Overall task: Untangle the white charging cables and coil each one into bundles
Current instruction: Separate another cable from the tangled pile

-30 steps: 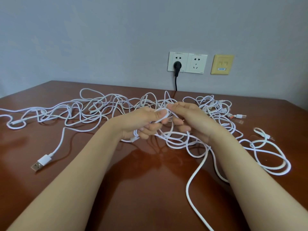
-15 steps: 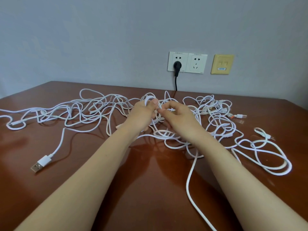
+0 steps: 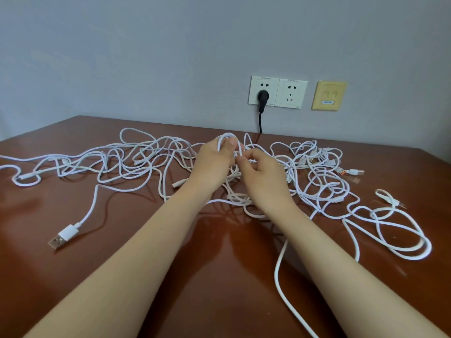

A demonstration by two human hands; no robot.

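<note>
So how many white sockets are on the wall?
2, side by side on the wall behind the table: the left socket has a black plug in it, the right socket has nothing plugged in. The yellowish plate beside them isn't white.

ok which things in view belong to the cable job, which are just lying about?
Job: white charging cables, USB-A plug, left hand and right hand gripping strands.
Lying about: black power plug, white wall sockets, yellow wall plate, table.

Glossy brown table against grey wall with sockets
</note>
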